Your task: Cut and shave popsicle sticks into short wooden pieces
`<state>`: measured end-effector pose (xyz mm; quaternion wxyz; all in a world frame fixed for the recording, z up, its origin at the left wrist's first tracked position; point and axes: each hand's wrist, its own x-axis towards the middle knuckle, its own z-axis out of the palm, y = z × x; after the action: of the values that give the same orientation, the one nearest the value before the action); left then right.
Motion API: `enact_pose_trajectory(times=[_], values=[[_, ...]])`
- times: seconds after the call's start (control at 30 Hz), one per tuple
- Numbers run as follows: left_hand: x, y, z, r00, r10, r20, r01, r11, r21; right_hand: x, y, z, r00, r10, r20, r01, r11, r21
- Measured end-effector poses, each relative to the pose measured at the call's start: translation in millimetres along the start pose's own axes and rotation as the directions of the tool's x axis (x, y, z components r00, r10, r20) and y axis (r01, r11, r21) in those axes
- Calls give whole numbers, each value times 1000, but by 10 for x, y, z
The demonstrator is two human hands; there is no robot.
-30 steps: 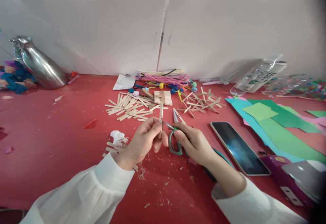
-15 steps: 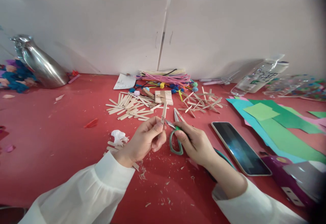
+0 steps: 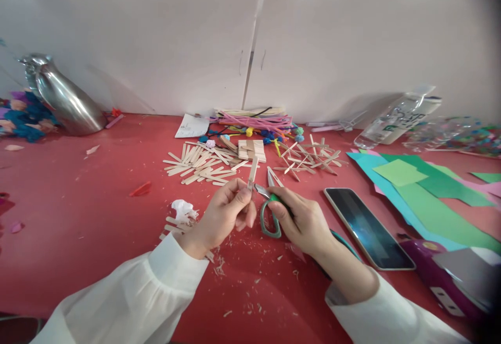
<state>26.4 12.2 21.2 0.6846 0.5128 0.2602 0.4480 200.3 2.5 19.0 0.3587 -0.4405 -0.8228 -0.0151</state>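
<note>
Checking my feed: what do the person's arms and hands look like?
The left sleeve is loose and white, gathered into a broad cuff; the right sleeve, also white, ends higher up. The left hand and right hand are bare, without gloves.

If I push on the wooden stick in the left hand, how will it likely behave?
The wooden stick is probably stiff: it juts unbent from the left hand. Being narrow, it is likely light and might snap. Pinched low, its free upper end could swing.
</note>
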Motion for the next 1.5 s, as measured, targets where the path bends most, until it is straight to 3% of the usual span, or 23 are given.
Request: enact_pose_trajectory(times=[0.13, 0.3, 0.4, 0.63, 0.83, 0.93, 1.03, 1.23, 1.5], values=[[-19, -7, 45, 1000, -1, -16, -1, 996, -95, 0, -31, 56, 998, -24, -50, 22, 998, -52], [-18, -13, 70, 997, -37, 71, 59, 942, -332, 9, -36, 68, 995, -54, -80, 49, 997, -54], [-11, -11, 70, 995, -31, 99, 68, 917, -394, 15, -25, 52, 994, -65, -87, 60, 997, -57], [-28, -13, 56, 999, -7, 33, 16, 964, -266, 14, -16, 20, 990, -89, -107, 71, 984, -160], [-7, 30, 30, 994, -3, 109, 29, 970, -240, 6, -19, 30, 991, -80, -110, 64, 989, -135], [-9, 55, -3, 993, -32, 113, 53, 981, -187, 1, -35, 9, 998, -42, -55, 39, 998, -51], [-11, 53, -49, 991, -57, 122, 73, 988, -134, -8, -49, -28, 997, 30, 71, -37, 994, 100], [11, 38, -116, 989, -58, 136, 66, 996, -58, -10, -14, -87, 960, 88, 268, -186, 911, 368], [26, 112, -169, 989, -71, 132, 64, 996, 55, 4, 62, -145, 947, 28, 319, -166, 895, 415]])
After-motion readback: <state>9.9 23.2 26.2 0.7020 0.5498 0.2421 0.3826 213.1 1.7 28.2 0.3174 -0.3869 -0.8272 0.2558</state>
